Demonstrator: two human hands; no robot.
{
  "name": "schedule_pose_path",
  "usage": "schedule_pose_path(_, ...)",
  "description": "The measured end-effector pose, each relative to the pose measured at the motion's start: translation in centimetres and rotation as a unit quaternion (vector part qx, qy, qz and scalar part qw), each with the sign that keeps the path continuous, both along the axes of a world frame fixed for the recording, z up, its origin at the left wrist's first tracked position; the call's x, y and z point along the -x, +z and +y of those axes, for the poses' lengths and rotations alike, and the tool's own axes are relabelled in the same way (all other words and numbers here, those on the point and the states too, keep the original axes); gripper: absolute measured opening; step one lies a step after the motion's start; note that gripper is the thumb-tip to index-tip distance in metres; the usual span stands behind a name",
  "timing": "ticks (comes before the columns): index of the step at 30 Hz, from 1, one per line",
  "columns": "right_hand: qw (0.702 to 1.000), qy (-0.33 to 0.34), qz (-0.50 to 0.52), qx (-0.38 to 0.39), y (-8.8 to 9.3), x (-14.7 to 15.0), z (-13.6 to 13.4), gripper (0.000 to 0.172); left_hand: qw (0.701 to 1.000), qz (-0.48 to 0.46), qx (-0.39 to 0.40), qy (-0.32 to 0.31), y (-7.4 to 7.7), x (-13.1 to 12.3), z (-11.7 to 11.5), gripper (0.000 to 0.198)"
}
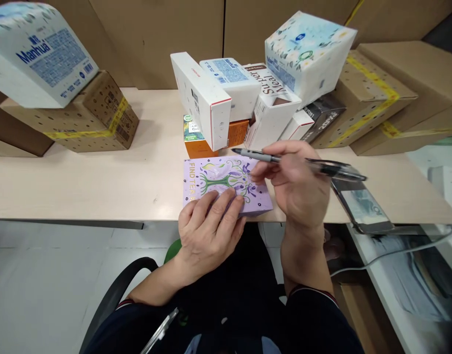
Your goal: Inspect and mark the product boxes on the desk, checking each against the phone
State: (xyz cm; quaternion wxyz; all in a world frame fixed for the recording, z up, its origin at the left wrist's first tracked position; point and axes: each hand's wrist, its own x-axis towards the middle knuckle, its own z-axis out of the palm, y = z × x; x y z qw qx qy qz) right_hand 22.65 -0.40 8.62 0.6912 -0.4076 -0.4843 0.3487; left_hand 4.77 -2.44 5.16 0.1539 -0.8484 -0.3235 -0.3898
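A purple box (218, 178) with a green tree pattern and small drawn circles lies flat at the table's front edge. Across its near side rests my left hand (211, 223), fingers stretched out over the top face. My right hand (299, 182) pinches a grey and black pen (261, 156) held nearly level above the box's right part, its tip pointing left. Behind the purple box stand an orange box (198, 149) and a long white box (204, 101) leaning on it.
Tissue packs (229, 78) and white cartons (273, 115) are piled at the back. Taped cardboard boxes (100, 113) stand left and right. A phone (362, 204) lies at the right front edge, near a cable (403, 250). A chair armrest (115, 290) is at lower left.
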Motion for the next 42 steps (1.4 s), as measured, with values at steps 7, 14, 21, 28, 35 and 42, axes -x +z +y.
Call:
schedule_pose_path(7, 0.993, 0.051, -0.097, 0.041, 0.1, 0.6, 2.9, 0.019, 1.0, -0.018, -0.006, 0.004, 0.1, -0.2, 0.1, 0.024)
schedule_pose_path(14, 0.964, 0.03, -0.265, 0.0, 0.3, 0.7, 2.3, 0.021, 0.999, -0.033, -0.005, 0.011, -0.1, -0.4, 0.1, 0.022)
schedule_pose_path(21, 0.949, 0.032, -0.313, -0.01, 0.3, 0.8, 2.5, 0.016, 0.999, -0.035, -0.003, 0.012, -0.3, -0.4, 0.0, 0.023)
schedule_pose_path(28, 0.947, 0.025, -0.319, -0.025, 0.1, 0.7, 2.5, 0.016, 1.0, -0.027, -0.006, 0.01, -0.2, -0.3, 0.1, 0.023)
schedule_pose_path(35, 0.97, -0.019, -0.239, -0.032, -0.1, 1.0, 2.2, 0.019, 1.0, -0.025, -0.011, 0.012, -0.2, -0.3, 0.2, 0.023)
schedule_pose_path(42, 0.962, -0.222, -0.159, -0.03, -3.3, -1.7, 0.4, 0.02, 1.0, -0.021, -0.014, 0.012, -0.5, -0.2, 0.2, 0.025)
